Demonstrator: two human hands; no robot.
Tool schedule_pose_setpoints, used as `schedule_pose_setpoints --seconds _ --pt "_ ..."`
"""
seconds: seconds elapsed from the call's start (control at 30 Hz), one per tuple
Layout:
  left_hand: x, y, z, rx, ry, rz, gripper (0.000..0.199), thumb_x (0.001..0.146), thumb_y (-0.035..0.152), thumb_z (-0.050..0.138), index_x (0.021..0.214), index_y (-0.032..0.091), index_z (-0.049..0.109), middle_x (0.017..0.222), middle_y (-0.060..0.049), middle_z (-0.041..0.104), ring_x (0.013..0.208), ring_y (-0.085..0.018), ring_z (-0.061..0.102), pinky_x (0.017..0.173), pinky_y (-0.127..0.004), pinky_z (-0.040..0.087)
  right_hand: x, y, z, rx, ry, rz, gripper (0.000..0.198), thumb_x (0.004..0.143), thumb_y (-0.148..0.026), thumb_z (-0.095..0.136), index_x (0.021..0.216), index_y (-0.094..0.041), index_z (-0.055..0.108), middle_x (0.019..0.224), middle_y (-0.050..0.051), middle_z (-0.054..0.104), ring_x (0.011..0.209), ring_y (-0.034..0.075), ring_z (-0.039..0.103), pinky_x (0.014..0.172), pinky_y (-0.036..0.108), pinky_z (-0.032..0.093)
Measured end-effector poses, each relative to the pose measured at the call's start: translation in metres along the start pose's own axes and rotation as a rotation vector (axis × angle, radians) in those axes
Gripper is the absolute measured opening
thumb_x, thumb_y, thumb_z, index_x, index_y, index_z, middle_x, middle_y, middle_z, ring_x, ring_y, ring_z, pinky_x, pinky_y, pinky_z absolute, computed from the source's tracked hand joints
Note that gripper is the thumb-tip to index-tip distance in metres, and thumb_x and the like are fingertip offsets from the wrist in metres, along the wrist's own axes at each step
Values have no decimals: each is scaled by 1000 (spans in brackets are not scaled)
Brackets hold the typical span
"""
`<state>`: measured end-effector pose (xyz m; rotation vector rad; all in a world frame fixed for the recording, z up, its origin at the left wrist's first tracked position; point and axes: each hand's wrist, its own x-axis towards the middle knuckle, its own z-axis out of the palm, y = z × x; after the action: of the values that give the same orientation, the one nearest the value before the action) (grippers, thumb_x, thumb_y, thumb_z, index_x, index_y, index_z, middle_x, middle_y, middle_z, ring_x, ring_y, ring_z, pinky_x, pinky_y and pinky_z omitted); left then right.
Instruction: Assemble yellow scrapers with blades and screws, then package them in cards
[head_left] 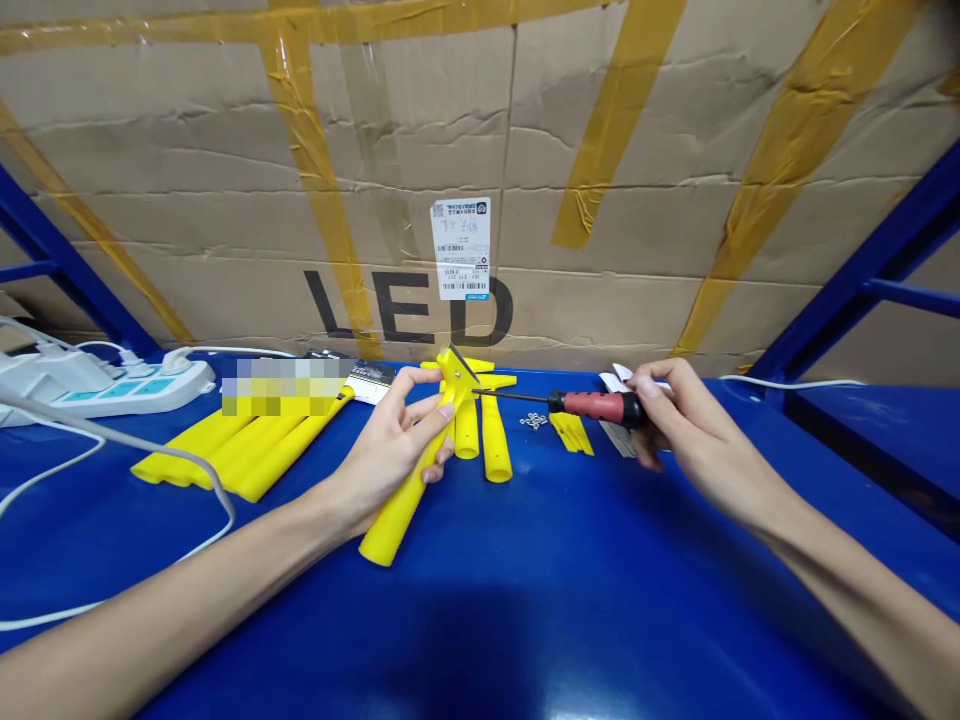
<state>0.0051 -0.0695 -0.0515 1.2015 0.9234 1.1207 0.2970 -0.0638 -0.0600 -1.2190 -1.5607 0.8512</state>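
Note:
My left hand (409, 430) is closed around a yellow plastic scraper (397, 515) with a round, hollow handle, tilted with its head up. A thin dark blade (463, 362) shows at that head. My right hand (679, 410) grips the black end of a red-and-black screwdriver (596, 405). The screwdriver's shaft points left, its tip at the scraper's head; whether it sits in a screw I cannot tell. Behind them lie more yellow scrapers (496, 440) on the blue surface. Small metal fasteners (533, 421) lie in a pile beside flat yellow pieces (571, 433).
Several long yellow tubular pieces (251, 455) lie at left, partly blurred out. A white power strip (150, 388) with plugs and cables stands at far left. A taped cardboard box (420, 150) walls off the back, between blue metal posts (862, 260). Pale flat pieces (616, 440) lie near my right hand.

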Motion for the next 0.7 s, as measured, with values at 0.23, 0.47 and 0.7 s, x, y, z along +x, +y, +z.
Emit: schedule_pose_setpoints --seconds 0.23,0.47,0.7 --pt "-2 6 1 6 20 -19 36 91 27 70 114 27 43 76 4 59 49 -5 47 41 -15 37 0 1 3 52 -10 -43 31 97 -60 53 95 -30 45 55 -7 50 41 12 40 41 28 31" --pt "-2 5 3 15 36 -16 36 90 26 70 114 27 44 73 5 59 50 -6 48 41 -14 37 1 -6 2 255 -111 23 47 80 -54 78 106 -31 46 78 -3 61 61 16 61 52 30 47" --pt "-3 7 4 20 18 -12 37 89 29 72 114 27 44 72 5 58 50 -7 49 40 -15 38 0 -1 4 12 35 32 36 97 -63 49 93 -29 40 61 -6 54 39 10 41 39 27 29"
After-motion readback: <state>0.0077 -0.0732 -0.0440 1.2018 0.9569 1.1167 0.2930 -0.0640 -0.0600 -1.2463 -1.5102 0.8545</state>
